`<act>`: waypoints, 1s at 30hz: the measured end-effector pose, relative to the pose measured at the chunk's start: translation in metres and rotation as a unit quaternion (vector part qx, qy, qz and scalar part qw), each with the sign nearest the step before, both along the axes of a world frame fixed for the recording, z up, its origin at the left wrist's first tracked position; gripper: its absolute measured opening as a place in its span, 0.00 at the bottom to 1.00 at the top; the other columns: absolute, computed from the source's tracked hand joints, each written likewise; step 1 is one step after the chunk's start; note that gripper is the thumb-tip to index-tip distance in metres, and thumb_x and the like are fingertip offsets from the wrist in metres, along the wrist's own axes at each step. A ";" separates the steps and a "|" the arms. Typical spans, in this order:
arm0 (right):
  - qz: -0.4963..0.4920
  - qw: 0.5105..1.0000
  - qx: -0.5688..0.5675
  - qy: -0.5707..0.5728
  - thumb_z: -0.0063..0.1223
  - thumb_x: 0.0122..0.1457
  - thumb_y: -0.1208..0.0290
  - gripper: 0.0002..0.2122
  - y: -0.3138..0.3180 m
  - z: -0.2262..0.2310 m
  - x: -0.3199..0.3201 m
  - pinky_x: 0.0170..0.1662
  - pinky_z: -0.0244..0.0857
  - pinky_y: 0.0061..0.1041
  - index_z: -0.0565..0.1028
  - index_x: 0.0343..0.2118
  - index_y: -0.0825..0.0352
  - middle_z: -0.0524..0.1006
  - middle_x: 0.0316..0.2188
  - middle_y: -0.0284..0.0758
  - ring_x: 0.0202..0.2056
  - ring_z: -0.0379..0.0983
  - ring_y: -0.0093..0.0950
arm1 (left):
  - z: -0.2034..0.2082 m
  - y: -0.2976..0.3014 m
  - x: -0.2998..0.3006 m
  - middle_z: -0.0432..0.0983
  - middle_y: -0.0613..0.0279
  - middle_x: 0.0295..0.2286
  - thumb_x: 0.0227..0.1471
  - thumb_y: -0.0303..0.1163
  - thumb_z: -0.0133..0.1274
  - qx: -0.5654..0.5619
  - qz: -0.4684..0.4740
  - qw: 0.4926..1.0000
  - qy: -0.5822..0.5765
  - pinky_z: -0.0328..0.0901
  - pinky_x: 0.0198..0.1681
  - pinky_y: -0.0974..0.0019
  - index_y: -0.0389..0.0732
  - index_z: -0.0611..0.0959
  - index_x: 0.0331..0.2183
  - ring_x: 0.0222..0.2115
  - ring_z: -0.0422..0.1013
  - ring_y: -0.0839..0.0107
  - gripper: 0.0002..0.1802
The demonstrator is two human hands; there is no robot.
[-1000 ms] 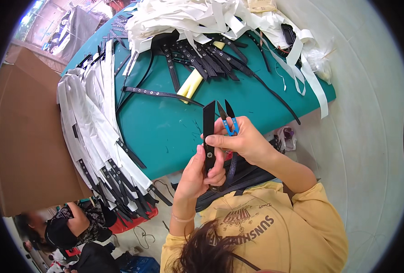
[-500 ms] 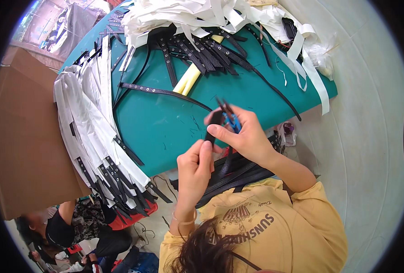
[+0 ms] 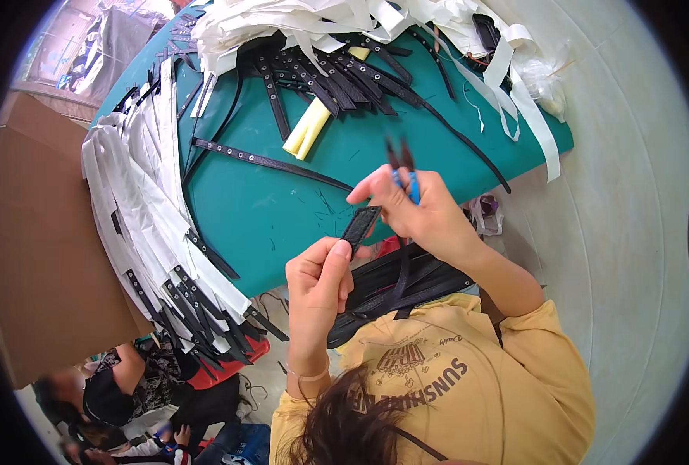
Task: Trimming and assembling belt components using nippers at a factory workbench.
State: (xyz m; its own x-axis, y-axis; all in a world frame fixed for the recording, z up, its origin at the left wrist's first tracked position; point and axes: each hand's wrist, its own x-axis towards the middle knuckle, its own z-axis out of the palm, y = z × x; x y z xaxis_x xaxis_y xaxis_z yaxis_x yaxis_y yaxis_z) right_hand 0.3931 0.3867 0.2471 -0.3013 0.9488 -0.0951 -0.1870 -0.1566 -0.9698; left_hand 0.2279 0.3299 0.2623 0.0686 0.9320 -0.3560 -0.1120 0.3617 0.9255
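Observation:
Pinched between the thumb and fingers of my left hand [image 3: 317, 279] is the end of a black leather-like strap [image 3: 361, 226], which points up and to the right. My right hand [image 3: 434, 209] grips a pair of blue-handled thread snips [image 3: 404, 174], blades pointing away from me and blurred. Its index finger reaches toward the strap end, slightly apart from it. More black straps [image 3: 395, 298] lie across my lap below the hands. Beyond, on the green table [image 3: 267, 209], a black strap with eyelets [image 3: 267, 160] runs toward my hands.
White strips [image 3: 282, 23] are heaped at the far side, above a bunch of black eyelet straps [image 3: 344, 81] and a yellow roll [image 3: 307, 132]. White-wrapped straps [image 3: 131, 194] hang over the left edge beside a cardboard box [image 3: 58, 248]. Another person [image 3: 120, 387] sits lower left.
My right hand has drawn away from the strap end, and the snips now point farther from me. My left hand moved slightly left and down with the strap, whose end now shows more.

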 end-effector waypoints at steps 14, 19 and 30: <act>0.039 0.964 0.195 -0.176 0.53 0.57 0.70 0.08 -0.003 0.003 0.012 0.23 0.56 0.15 0.72 0.27 0.69 0.72 0.23 0.29 0.21 0.61 0.15 | 0.001 -0.007 -0.002 0.62 0.73 0.10 0.58 0.33 0.43 0.016 -0.008 0.996 0.092 0.46 0.12 0.81 0.33 0.81 0.29 0.09 0.52 0.88 0.16; 0.054 0.989 0.071 -0.116 0.54 0.56 0.73 0.06 -0.003 -0.004 0.009 0.28 0.59 0.16 0.72 0.28 0.69 0.71 0.24 0.29 0.25 0.63 0.15 | 0.001 -0.005 -0.007 0.65 0.70 0.15 0.57 0.31 0.39 0.004 -0.047 0.998 -0.046 0.52 0.17 0.79 0.32 0.79 0.37 0.14 0.57 0.85 0.16; -0.022 0.999 0.024 -0.014 0.49 0.61 0.64 0.10 0.002 -0.022 0.006 0.25 0.52 0.11 0.71 0.33 0.67 0.71 0.26 0.27 0.23 0.60 0.11 | -0.004 -0.010 -0.008 0.70 0.64 0.25 0.51 0.22 0.37 0.012 -0.100 0.993 -0.063 0.58 0.28 0.77 0.29 0.68 0.52 0.23 0.62 0.80 0.25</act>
